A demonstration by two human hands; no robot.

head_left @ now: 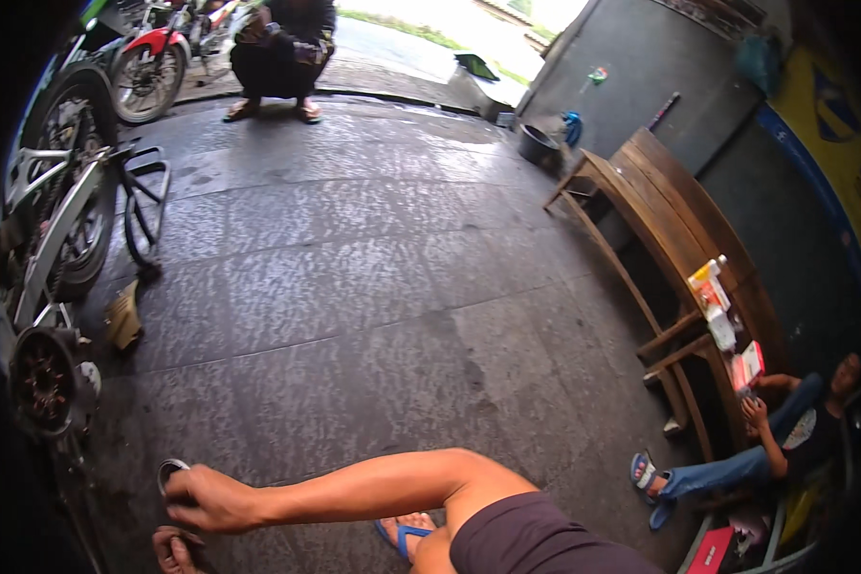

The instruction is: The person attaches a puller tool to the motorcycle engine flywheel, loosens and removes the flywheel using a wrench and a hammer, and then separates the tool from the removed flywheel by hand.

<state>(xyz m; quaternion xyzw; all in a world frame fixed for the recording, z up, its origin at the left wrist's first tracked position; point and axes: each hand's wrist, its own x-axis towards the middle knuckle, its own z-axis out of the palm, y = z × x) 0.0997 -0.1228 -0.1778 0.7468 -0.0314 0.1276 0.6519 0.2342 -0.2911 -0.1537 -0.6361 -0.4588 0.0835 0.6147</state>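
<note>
My right arm reaches across to the lower left. The right hand (215, 499) is closed, its fingers curled at a small round metal ring-like part (170, 469) with a shiny rim, which pokes out beyond the fingers. Just below it, my left hand (174, 551) shows at the bottom edge with bent fingers. What it holds, if anything, is hidden. Both hands are close to a motorcycle's wheel hub (50, 381) with a dark ribbed centre, on the left.
A partly stripped motorcycle (62, 201) stands along the left. A tan piece (124, 316) lies on the dark tiled floor (354, 287). A person (282, 43) squats at the doorway. Right, a wooden bench (641, 210) carries boxes; another person (784, 430) sits beside it.
</note>
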